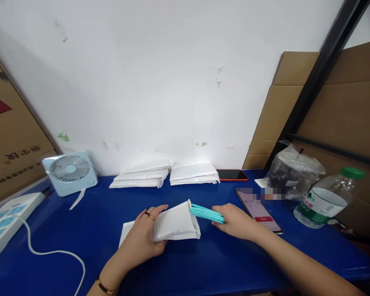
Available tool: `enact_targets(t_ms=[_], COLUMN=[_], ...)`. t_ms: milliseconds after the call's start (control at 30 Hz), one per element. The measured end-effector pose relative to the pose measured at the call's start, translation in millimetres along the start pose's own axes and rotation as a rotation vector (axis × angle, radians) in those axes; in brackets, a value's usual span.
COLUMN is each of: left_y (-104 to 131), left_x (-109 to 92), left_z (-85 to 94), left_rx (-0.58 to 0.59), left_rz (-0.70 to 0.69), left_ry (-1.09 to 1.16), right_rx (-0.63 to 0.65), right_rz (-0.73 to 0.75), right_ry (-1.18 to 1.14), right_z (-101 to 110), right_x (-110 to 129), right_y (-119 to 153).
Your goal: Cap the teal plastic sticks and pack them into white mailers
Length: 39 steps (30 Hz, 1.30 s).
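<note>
My left hand (pixel 151 228) is closed around a white pouch (pixel 175 222), its open end facing right. Between the fingers and thumb of my right hand (pixel 234 220) is a stack of thin, flat teal pieces (pixel 207 213); their exact kind I cannot make out. The left end of that stack meets the pouch's mouth. How far it reaches inside is hidden. Another flat white packet (pixel 126 231) lies on the blue table (pixel 203 263), partly covered by my left hand.
Against the wall lie a left pile (pixel 142 174) and a right pile (pixel 194 173) of white packets, beside a dark phone (pixel 233 175). A lit phone (pixel 260 213), bottle (pixel 323 201) and bagged cup (pixel 292 170) stand right. Left are a fan (pixel 70 172), power strip (pixel 9 222) and white cable (pixel 55 251).
</note>
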<state>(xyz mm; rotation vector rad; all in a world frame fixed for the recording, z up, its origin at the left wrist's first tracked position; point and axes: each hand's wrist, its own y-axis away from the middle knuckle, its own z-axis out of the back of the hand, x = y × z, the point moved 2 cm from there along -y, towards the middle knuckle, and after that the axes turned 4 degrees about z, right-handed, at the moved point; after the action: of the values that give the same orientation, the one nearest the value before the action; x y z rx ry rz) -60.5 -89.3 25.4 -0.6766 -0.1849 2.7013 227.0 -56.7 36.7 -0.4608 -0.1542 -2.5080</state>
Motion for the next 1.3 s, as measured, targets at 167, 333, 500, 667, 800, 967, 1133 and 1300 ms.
enact_targets(t_ms=[167,333,500,667,800,967,1133,1300], left_y=[1.7,2.2,-0.6,-4.0,-9.0,-27.1,-53.7,-66.8], left_x=[1.3,-2.4,-12.8,-20.1,-29.3,-49.4,-59.5,-46.5], left_z=[0.8,1.5,3.0,-9.0,-22.5,-17.1,-4.9,-7.8], left_rx=[-0.07,-0.096,-0.041,0.035,0.059,-0.022,-0.055,-0.037], left_rz=[0.011,-0.018,-0.067,-0.064,-0.014,-0.042,-0.003,0.0], left_ry=[0.054,0.056,0.041,-0.02,-0.024,0.358,0.901,1.194], right_rx=[0.001,-0.004,0.032,0.045,0.099,0.199,0.113,0.078], right_rz=[-0.013,-0.02,0.07,0.133,0.184,0.282,0.38,0.556], right_ry=[0.137,0.292,0.374,0.447,0.399,0.303,0.122,-0.015], right_z=[-0.3,5.2,9.7,6.0,17.1,77.7,154.2,177.2], right_x=[-5.4,0.6,21.1,46.0,70.7,105.7,125.5,114.8], right_y=[-0.3,-0.1,-3.6,-12.7,-20.7,-36.6,-50.4,-46.7])
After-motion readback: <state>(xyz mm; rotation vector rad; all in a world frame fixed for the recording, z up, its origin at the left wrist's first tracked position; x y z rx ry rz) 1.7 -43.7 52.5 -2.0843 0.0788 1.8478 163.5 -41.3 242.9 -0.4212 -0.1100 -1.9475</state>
